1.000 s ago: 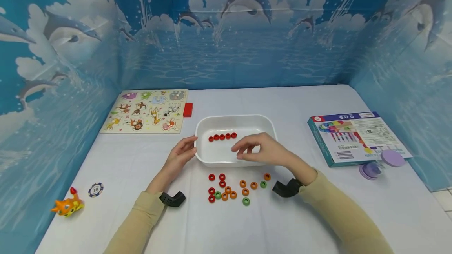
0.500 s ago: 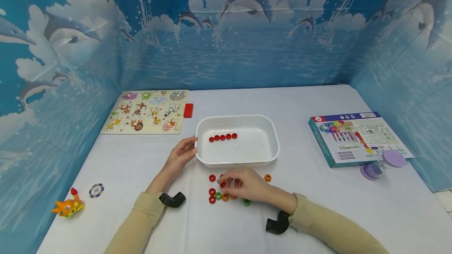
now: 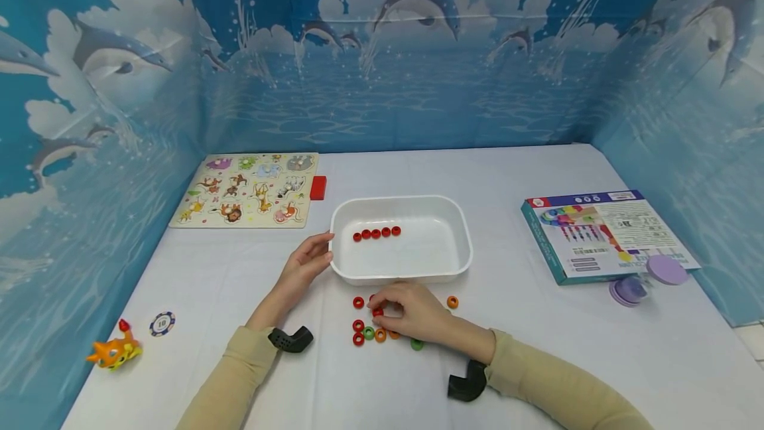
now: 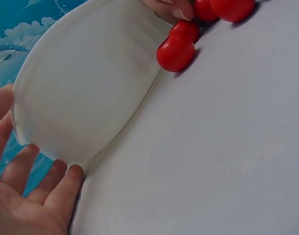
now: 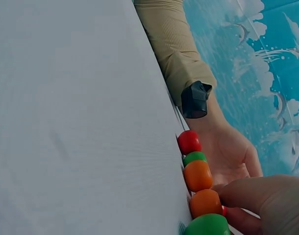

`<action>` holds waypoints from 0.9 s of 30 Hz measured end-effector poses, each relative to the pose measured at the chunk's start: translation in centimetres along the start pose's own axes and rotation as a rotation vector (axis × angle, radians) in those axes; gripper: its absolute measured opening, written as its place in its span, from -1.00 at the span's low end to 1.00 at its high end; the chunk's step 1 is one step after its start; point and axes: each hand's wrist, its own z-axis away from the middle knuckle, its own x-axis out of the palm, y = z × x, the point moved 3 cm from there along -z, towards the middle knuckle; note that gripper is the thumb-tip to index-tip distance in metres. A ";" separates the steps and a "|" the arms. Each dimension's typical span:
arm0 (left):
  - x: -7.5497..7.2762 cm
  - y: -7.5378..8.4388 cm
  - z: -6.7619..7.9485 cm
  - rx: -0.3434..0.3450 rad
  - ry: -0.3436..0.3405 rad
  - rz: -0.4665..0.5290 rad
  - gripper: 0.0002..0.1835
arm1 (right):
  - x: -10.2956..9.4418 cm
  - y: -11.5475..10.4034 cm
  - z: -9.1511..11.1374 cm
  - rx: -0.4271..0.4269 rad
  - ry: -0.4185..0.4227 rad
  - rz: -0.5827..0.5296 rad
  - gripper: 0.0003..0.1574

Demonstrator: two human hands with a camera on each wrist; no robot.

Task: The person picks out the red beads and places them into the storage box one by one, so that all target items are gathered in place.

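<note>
A white tray [image 3: 420,254] holds a row of several red beads [image 3: 376,233]. My left hand [image 3: 303,264] rests its fingertips against the tray's left end; in the left wrist view its fingers [image 4: 65,193] are spread along the outer wall. In front of the tray, my right hand [image 3: 418,314] pinches a red bead [image 3: 378,312] between thumb and index finger, at table level. Left of it lie more red beads [image 3: 358,302], a green bead [image 3: 368,333] and an orange bead [image 3: 380,335]. The right hand hides some beads beneath it.
An orange bead [image 3: 452,302] and a green bead [image 3: 416,344] lie around the right hand. Farther out are an animal puzzle board [image 3: 245,191], a red block [image 3: 318,188], a flat box [image 3: 603,234], a purple-lidded tub [image 3: 629,289], a poker chip [image 3: 162,324] and an orange toy figure [image 3: 113,350].
My right hand has come from above the tray down to the beads in front, and its fingertips have closed around a red bead. The left hand has stayed at the tray's end.
</note>
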 end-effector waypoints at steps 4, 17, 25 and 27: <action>-0.1 -0.3 -0.1 0.016 0.005 0.000 -0.53 | 0.1 0.0 0.0 0.035 0.001 -0.017 -0.78; 0.2 -0.1 0.0 0.016 0.005 -0.008 -0.52 | -4.5 -3.1 -1.1 -0.147 0.017 -0.147 -0.70; 0.1 0.0 0.0 0.014 0.001 0.004 -0.52 | -10.1 -3.1 -7.0 -0.206 0.005 -0.190 -0.71; 0.1 0.0 0.1 0.013 0.002 0.001 -0.51 | -10.7 -2.5 -8.7 -0.160 -0.037 -0.235 -0.71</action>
